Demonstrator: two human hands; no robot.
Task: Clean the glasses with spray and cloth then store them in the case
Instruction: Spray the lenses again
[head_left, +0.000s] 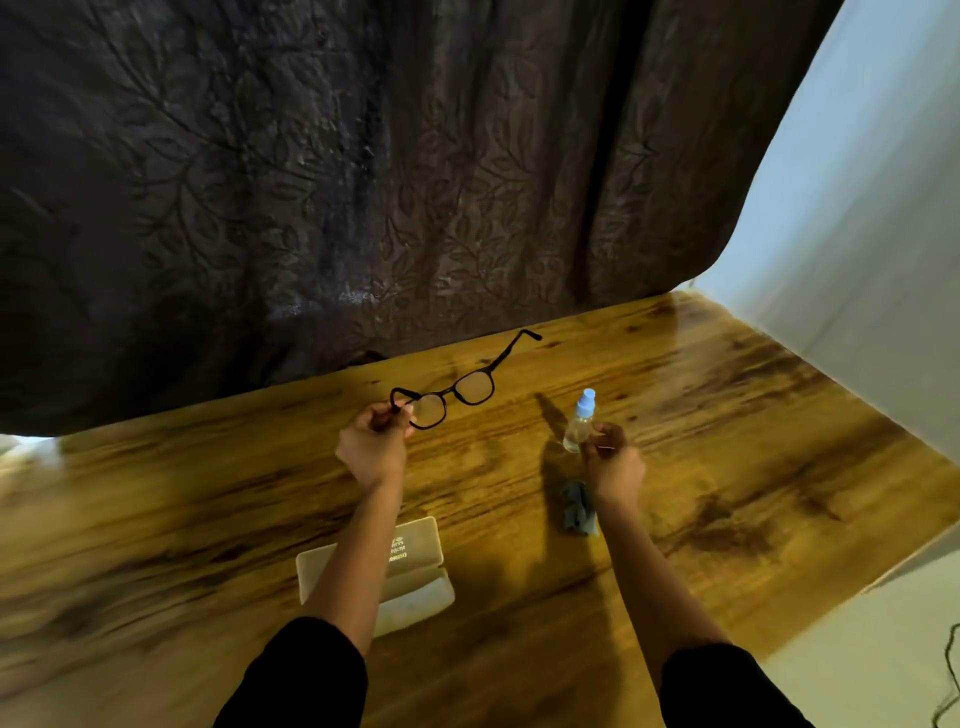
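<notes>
Over the glossy wooden table (727, 415) (dark curtain (363, 182) behind), hands (371, 447) (613, 462) grip glasses (470, 387) left, spray bottle (579, 423) right.

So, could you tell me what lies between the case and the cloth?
Nothing; in the head view the table between the open case and the crumpled cloth is bare wood.

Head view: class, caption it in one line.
Left hand holds glasses, right hand grips spray bottle; case lies open.
</notes>
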